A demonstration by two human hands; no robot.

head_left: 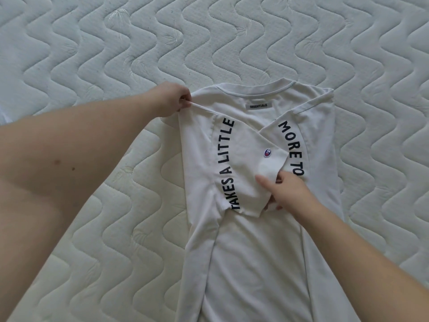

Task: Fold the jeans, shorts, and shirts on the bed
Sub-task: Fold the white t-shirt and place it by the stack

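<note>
A white shirt [255,252] lies flat on the quilted white bed [92,54], collar toward twelve o'clock and hem running off the frame at six o'clock. It fills the middle and lower middle of the view. Both long sides are folded inward over the body, so the curved black lettering is broken into two arcs: "TAKES A LITTLE" on the nine o'clock side and "MORE TO" on the three o'clock side. A small grey label [259,105] reading "ESSENTIALS" sits just below the collar.

The left hand [171,99] reaches in from nine o'clock and pinches the shoulder edge of the shirt between curled fingers and thumb, lifting that edge slightly off the bed. The right hand [287,194] comes in from five o'clock and grips the cuff end of the folded-in sleeve [250,159] at the shirt's centre, thumb lying on top of the cloth and fingers curled beneath it. A small round logo [267,152] shows on that sleeve, just at twelve o'clock from the right hand.
</note>
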